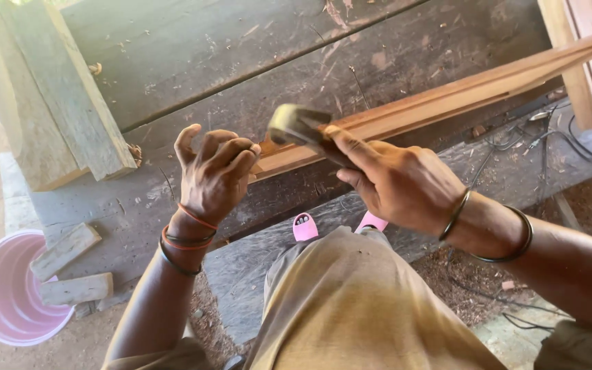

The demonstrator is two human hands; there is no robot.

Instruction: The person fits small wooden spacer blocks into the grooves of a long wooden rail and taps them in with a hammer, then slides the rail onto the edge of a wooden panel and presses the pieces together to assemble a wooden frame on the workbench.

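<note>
Rough grey planks make up the workbench under me, with sawdust and cables on the ground. Nearest, my knees hide the bench edge and most of my pink sandals. My left hand pinches something tiny at the end of the reddish wood strip, fingertips pressed together; I cannot make out what it is. My right hand is wrapped tight around a hammer, its head raised just beside that end. Nothing looks driven yet, I judge. Farther left, a pink bucket is partly covered by wood offcuts.
</note>
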